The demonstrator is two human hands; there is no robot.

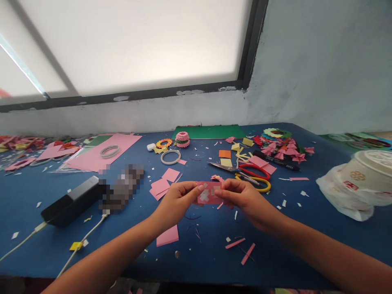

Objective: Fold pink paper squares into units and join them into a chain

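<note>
Between my two hands, a small pink paper piece point(209, 195) with pale whitish patches on its face is held up above the blue table. My left hand point(179, 199) pinches its left end between thumb and fingers. At its right end, my right hand point(245, 200) grips it the same way. Just beyond my right hand lie scissors with red handles point(255, 170) and another pair with yellow handles point(263, 185). Near my left hand are pink paper squares point(161, 187), and a pink paper stack point(167, 236) sits closer to me.
Tape rolls point(170, 157) and pink sheets point(92, 157) lie to the left, near a black power bank point(72, 200) with a cable. A black marker point(277, 160) and folded paper pieces point(288, 149) lie at the back right. A bagged cup point(358, 179) stands far right. Scraps litter the blue table point(122, 253).
</note>
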